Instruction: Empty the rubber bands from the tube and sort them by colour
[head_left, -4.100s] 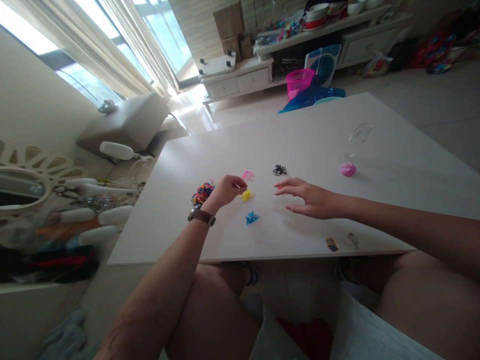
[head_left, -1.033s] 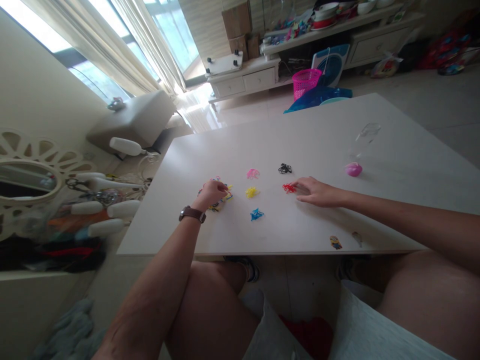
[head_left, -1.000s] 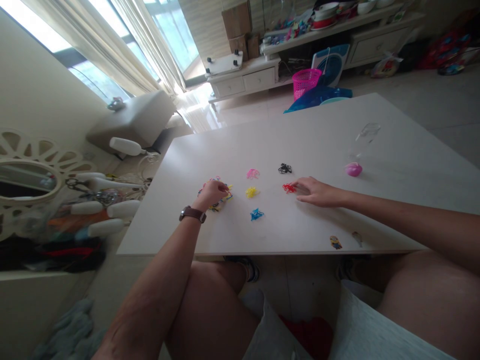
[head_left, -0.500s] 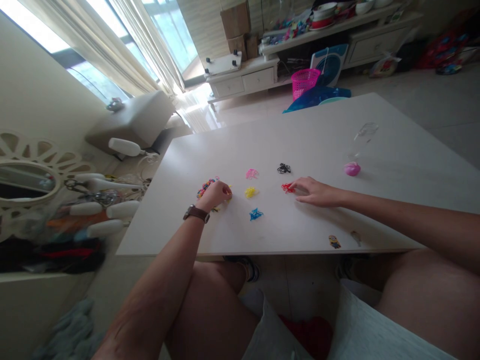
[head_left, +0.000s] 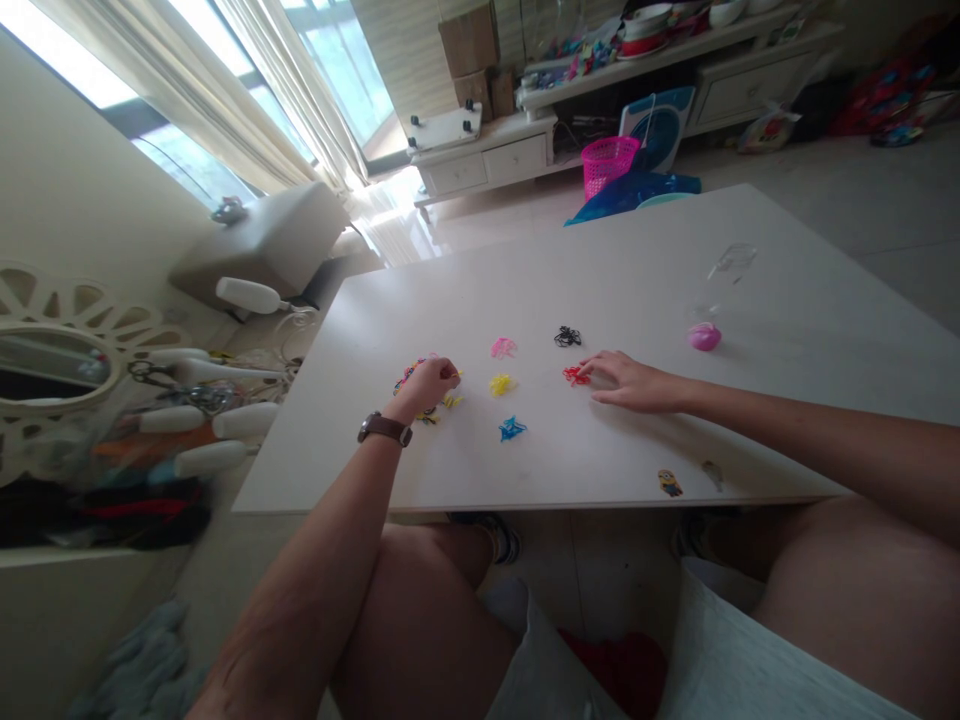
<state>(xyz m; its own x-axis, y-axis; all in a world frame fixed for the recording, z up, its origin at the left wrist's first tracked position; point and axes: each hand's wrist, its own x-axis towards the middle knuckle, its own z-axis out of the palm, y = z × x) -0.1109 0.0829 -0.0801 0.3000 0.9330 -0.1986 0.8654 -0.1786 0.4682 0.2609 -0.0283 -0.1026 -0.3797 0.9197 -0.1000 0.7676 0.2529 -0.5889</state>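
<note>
My left hand [head_left: 429, 385], with a brown-strapped watch [head_left: 385, 429] on its wrist, is over a mixed pile of small coloured rubber bands [head_left: 410, 372] and partly hides it. Its thumb and finger are pinched together; what lies between them is too small to make out. A few yellow and dark bands [head_left: 427, 415] lie beside this hand. My right hand [head_left: 634, 384] rests on the table, fingers apart, its fingertips at the red bands [head_left: 575, 376]. Separate little heaps hold pink bands [head_left: 503, 347], yellow bands [head_left: 502, 385], blue bands [head_left: 512, 429] and black bands [head_left: 568, 337].
On the white table [head_left: 450, 300] stand a pink rounded object [head_left: 704, 337] and a clear plastic container [head_left: 733, 262] at the right. A minion sticker [head_left: 669, 483] lies near the front edge. Beyond the table are a pink basket [head_left: 609, 165] and a low cabinet [head_left: 487, 160].
My left hand has shifted slightly left and up, uncovering some yellow bands below it. My right hand has barely moved.
</note>
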